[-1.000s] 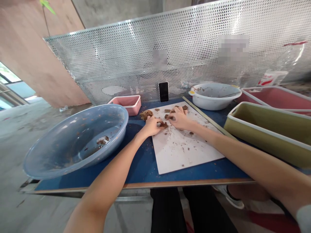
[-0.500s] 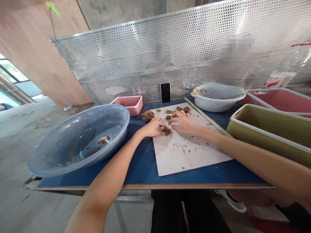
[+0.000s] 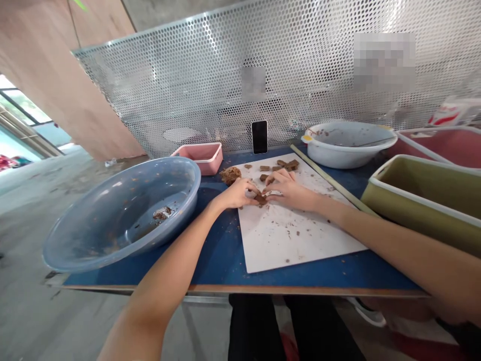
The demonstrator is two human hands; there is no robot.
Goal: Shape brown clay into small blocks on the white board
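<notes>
Between my hands, a small brown clay-like piece (image 3: 260,199) lies low on a white board (image 3: 278,250). My left hand (image 3: 239,193) pinches its left side with thumb and fingers. From the right, the curled fingers of my right hand (image 3: 288,190) press on the same piece; their tips partly hide it. Just beyond my fingers is another brown chunk (image 3: 263,177). Several more pieces, among them a brown block (image 3: 292,164), rest along the board's far edge. A rough brown lump (image 3: 230,175) sits at the board's far left corner. Dark crumbs are scattered over the board.
A big blue basin (image 3: 112,210) with wet brown matter stands left, a pink tub (image 3: 210,161) behind it. A phone (image 3: 259,137) leans at the mesh panel (image 3: 210,90). On the right are a pale stick (image 3: 330,183), a white basin (image 3: 349,154) and an olive trough (image 3: 421,210).
My right fingertips have come in against the brown piece, closing the small gap to my left hand. The whole view has shifted slightly.
</notes>
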